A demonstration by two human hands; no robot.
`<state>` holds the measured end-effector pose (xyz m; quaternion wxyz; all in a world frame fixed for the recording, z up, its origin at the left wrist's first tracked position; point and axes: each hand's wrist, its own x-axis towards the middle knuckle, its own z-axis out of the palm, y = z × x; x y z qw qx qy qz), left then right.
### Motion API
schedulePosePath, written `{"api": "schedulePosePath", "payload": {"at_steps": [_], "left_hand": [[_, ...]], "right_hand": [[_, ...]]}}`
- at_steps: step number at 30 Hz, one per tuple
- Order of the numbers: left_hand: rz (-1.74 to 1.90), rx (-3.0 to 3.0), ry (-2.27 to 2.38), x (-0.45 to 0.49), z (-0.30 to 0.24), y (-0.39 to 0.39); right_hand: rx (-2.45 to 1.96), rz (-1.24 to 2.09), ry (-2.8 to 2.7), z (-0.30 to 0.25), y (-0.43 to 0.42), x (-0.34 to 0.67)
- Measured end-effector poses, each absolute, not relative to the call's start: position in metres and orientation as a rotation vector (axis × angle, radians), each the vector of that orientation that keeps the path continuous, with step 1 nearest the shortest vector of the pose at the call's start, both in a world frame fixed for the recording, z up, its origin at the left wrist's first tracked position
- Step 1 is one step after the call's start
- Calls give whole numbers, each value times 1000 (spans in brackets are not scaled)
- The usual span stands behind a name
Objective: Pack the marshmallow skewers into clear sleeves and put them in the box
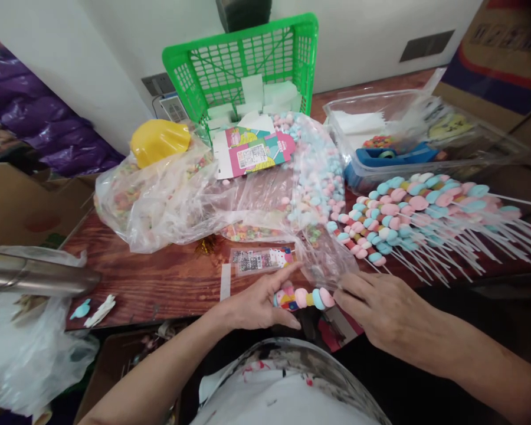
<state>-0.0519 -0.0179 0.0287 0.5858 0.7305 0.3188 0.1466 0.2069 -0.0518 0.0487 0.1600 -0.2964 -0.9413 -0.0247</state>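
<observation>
My left hand and my right hand meet at the near edge of the wooden table. Between them lies a candy skewer of pink, blue and mixed-colour pieces. My left fingers curl round its left end. My right fingertips pinch at its right end, next to a clear plastic wrapper. A small labelled packet lies just beyond my left hand.
A heap of finished marshmallow skewers fills the right side, sticks pointing right. Clear bags of loose candy and marshmallows lie in the middle. Behind stand a green basket and a clear tub. A metal flask lies left.
</observation>
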Motion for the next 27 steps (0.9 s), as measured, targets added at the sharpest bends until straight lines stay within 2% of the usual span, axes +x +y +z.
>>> {"api": "schedulePosePath", "payload": {"at_steps": [8, 20, 27], "left_hand": [[131, 1968, 843, -42, 35, -30], [192, 1731, 677, -50, 33, -18], [185, 1940, 818, -45, 40, -26]], "right_hand": [[-815, -138, -2654, 56, -59, 190], [-566, -126, -2493, 63, -56, 188], [-796, -161, -2531, 47, -54, 186]]}}
